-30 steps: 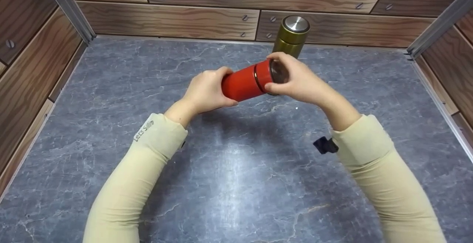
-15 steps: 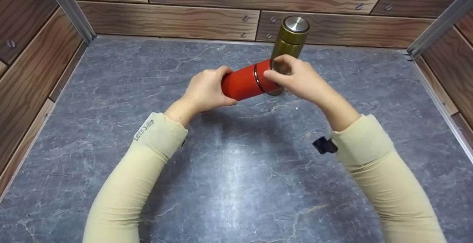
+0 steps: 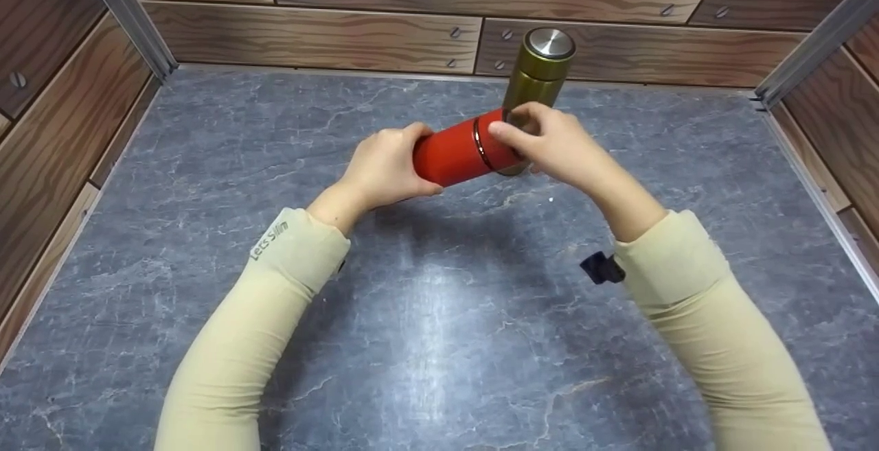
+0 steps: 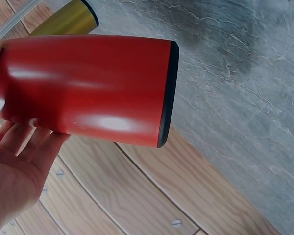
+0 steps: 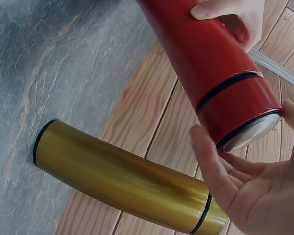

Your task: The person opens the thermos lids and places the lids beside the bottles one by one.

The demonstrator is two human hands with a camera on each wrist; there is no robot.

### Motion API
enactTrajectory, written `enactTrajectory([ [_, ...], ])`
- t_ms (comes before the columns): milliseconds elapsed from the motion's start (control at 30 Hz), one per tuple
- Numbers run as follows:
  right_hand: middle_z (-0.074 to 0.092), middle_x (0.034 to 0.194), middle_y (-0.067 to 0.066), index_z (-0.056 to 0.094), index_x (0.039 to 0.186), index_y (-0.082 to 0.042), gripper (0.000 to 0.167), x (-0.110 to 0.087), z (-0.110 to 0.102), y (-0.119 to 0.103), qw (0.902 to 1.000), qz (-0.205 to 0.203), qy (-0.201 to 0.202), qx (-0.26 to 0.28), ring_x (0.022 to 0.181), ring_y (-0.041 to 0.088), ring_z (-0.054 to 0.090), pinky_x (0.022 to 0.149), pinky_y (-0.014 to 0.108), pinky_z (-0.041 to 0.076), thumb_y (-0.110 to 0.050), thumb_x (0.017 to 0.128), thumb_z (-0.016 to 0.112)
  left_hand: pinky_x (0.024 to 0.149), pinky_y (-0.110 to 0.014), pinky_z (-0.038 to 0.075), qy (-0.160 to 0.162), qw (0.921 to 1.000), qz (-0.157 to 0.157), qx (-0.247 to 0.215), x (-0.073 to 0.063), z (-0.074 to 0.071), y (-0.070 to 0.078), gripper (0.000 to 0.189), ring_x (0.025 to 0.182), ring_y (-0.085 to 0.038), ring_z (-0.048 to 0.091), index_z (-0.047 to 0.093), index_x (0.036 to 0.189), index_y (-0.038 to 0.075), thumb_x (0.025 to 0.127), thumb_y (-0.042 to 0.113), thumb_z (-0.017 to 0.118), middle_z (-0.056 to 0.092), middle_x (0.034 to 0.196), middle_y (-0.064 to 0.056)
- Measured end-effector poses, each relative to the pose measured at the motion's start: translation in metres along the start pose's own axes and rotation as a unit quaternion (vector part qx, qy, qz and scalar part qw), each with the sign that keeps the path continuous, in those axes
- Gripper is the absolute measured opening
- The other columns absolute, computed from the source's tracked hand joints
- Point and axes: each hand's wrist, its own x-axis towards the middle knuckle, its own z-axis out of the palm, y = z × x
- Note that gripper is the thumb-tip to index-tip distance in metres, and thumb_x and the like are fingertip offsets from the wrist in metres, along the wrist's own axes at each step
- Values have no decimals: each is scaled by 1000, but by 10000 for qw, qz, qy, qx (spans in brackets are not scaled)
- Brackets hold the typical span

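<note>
A red thermos flask is held up off the table, tilted on its side, with its lid end toward the right. My left hand grips its body near the bottom, thumb on the near side. At the other end, my right hand has thumb and fingers around the red lid, which has a silver top and sits on the flask above a dark ring. In the right wrist view the fingertips are at the lid's two sides, the palm apart from its top. Behind the right hand stands a gold thermos flask, upright and partly covered.
The grey marbled table is bounded by wood-patterned walls at the back and both sides. Metal corner posts join the walls. The gold flask is close to the back wall.
My right hand has turned around the lid, its thumb moving up and over from the near side. The left hand and the red flask's body stay nearly still.
</note>
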Motion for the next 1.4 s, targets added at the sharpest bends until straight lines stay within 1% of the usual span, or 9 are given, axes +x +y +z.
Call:
enactTrajectory([
  [67,56,125,17,40,136,-5,67,0,0,0,10000,-60,-17,1,103,29,59,80,37,51,-49,88,55,81,-40,50,-15,10000,0,22,1,0,0,66,91,-24,62,55,122,10,66,38,77,66,106,-10],
  [233,52,131,17,37,137,-6,61,1,-1,1,9983,-567,-165,-16,116,28,51,99,45,41,-31,86,61,82,-39,50,-57,10000,-30,59,1,0,-1,66,92,-24,61,54,122,10,66,38,77,66,107,-10],
  [333,49,136,16,32,141,-8,68,1,-1,2,9982,-550,-231,-20,122,28,49,102,47,38,-36,86,61,83,-39,50,-69,9999,-83,22,1,1,-2,67,93,-24,61,54,123,10,66,37,78,66,108,-9],
  [467,49,136,17,32,143,-8,77,1,0,0,9998,-124,-122,-133,118,29,51,96,47,43,-55,87,54,83,-39,50,-77,9999,-120,-16,0,2,-2,67,93,-24,61,54,123,10,66,36,78,66,108,-9],
  [567,53,129,18,37,140,-5,74,1,1,0,9998,50,-56,-166,108,30,56,88,42,48,-56,88,50,82,-40,50,-85,9999,-118,15,0,2,-2,67,93,-24,61,54,123,11,66,36,78,66,108,-9],
  [633,55,126,18,40,138,-3,69,1,1,1,9999,24,-73,-79,104,29,58,84,40,50,-51,89,52,82,-40,50,-81,9999,-112,45,0,1,-1,67,93,-24,62,54,123,11,65,35,79,66,109,-9],
  [833,54,128,17,39,136,-6,61,2,0,3,9987,-465,-167,74,113,28,53,93,44,44,-31,86,62,82,-40,51,-48,9999,-74,104,0,0,-2,66,93,-25,62,54,122,10,66,34,78,66,108,-10],
  [1100,51,132,19,34,141,-4,75,2,0,1,9998,-5,-205,-26,114,30,53,92,45,46,-51,87,56,81,-40,51,-28,10000,-60,61,0,1,-1,66,91,-24,62,55,122,10,65,36,78,66,107,-10],
  [1400,58,119,18,44,132,-4,61,3,3,1,9991,-354,210,105,106,27,55,88,41,45,-34,84,65,83,-41,50,-28,10000,-63,37,0,0,-1,68,93,-25,62,54,124,9,66,35,79,66,108,-10],
])
